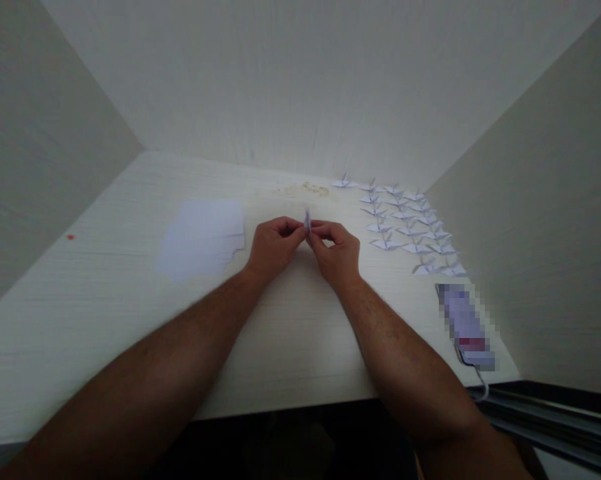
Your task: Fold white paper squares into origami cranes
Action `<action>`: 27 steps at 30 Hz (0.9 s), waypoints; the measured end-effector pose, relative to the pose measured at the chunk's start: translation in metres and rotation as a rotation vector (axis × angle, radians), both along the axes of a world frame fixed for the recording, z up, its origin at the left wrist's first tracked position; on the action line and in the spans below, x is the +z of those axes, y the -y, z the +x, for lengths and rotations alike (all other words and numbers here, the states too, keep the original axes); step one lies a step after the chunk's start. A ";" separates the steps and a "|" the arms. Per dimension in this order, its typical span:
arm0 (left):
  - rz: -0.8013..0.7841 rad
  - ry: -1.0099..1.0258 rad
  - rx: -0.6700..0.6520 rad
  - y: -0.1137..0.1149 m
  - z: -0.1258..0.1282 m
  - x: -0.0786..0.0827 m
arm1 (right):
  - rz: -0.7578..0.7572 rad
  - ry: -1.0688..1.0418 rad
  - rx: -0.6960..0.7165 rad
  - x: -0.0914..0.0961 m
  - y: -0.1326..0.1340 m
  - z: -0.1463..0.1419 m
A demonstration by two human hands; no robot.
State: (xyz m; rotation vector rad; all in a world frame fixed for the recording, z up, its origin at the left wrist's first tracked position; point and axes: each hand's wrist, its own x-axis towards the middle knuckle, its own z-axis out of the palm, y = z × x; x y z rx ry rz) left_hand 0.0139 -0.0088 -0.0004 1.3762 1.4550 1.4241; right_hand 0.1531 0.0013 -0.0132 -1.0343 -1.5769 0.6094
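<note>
My left hand (274,245) and my right hand (336,252) meet over the middle of the white table (105,313). Both pinch a small folded piece of pale paper (308,219) between their fingertips, and it stands upright above the knuckles. The fingers of both hands are curled tight round it. To the left of my left hand lies a stack of flat pale paper sheets (203,237).
Several folded paper cranes (405,223) lie in rows at the back right of the table. A blurred flat object (466,325) with a cord lies near the right front edge. White walls close in on three sides. A yellowish smear (308,190) marks the far table.
</note>
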 end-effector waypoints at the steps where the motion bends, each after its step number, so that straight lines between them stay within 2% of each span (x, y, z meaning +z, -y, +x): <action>1: 0.001 -0.003 0.003 0.000 0.000 0.000 | -0.006 -0.001 -0.002 0.000 0.000 0.000; 12: 0.045 -0.013 0.022 0.000 0.000 -0.001 | -0.011 -0.084 0.033 0.003 0.001 -0.002; 22: 0.013 0.000 0.025 0.002 0.000 0.002 | -0.330 -0.280 0.068 0.006 -0.002 -0.003; 27: -0.010 0.012 0.038 0.003 -0.001 0.004 | -0.366 -0.268 0.040 0.011 -0.001 -0.003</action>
